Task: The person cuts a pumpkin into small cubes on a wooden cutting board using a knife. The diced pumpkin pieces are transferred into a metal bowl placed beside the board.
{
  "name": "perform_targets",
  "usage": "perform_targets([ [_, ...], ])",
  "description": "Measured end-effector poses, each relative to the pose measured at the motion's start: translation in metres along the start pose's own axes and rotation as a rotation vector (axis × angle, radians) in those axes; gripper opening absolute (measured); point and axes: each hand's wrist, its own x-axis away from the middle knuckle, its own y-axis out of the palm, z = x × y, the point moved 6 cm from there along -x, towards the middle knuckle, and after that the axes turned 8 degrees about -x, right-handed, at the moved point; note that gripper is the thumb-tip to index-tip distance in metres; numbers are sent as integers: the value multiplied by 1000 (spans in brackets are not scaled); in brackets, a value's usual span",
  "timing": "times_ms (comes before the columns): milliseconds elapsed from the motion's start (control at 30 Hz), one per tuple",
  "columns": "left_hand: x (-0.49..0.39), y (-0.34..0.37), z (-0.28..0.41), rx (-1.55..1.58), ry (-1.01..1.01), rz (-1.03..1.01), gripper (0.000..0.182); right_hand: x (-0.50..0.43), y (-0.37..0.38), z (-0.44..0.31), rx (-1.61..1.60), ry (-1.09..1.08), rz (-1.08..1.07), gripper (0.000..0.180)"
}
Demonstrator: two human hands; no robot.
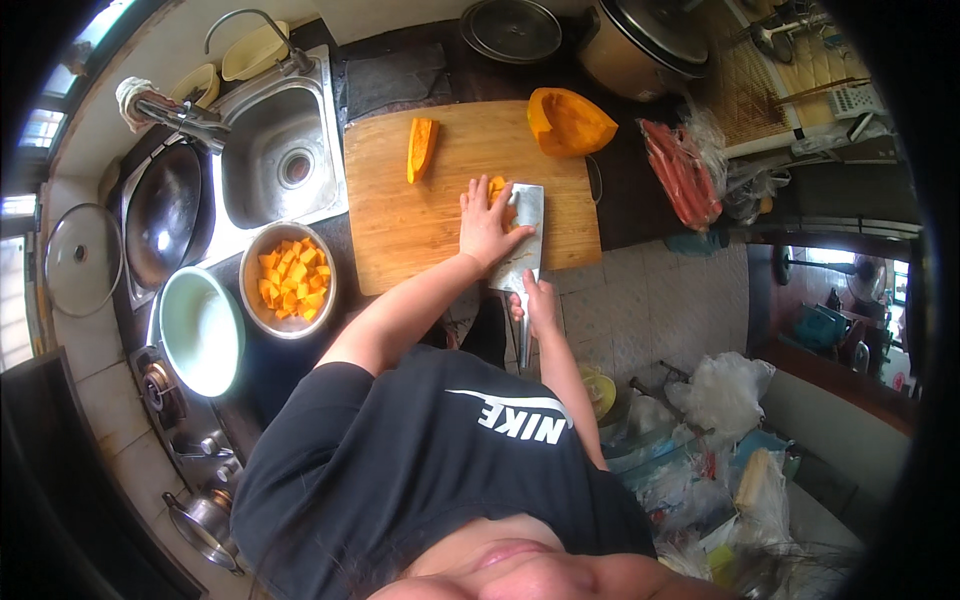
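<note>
My right hand [536, 304] is closed around the handle of a metal cleaver [529, 244]. The broad blade lies tilted over the front edge of a wooden cutting board [397, 232], with orange bits stuck to it. My left hand [486, 225] is spread over cut pumpkin pieces [496, 187] beside the blade, its thumb on the metal. What lies under the palm is hidden. At the back of the board sit a pumpkin wedge [422, 150] and a larger hollowed pumpkin chunk [571, 124]. Left of the board, a steel bowl [247, 262] holds many pumpkin cubes [296, 277].
A pale green basin [201, 330] stands by the bowl, near a steel sink [330, 195] and a wok [165, 217]. Right of the board lies a bag of red sausage-like items [679, 172]. A large cooker [630, 60] and a round lid [514, 30] stand behind.
</note>
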Motion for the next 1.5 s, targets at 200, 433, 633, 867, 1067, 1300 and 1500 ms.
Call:
perform_targets([
  [200,-1,1,7,150,-6,96,38,-10,13,-6,-19,0,-61,32],
  [433,2,-3,30,179,155,223,33,2,9,-16,-18,-42,-44,32],
  [633,-1,-55,32,116,140,339,33,17,38,-32,31,-97,-185,29],
  [867,43,-160,-53,-113,-28,594,36,28,150,-16,226,-24,-523,29],
  [1067,115,-195,-149,-244,-384,681,36,34,236,33,549,145,-678,29],
  [1300,168,-185,-237,-218,-762,687,35,45,268,47,899,114,-658,30],
  [1500,181,-190,-258,39,-838,753,29,47,265,32,953,95,-606,32],
])
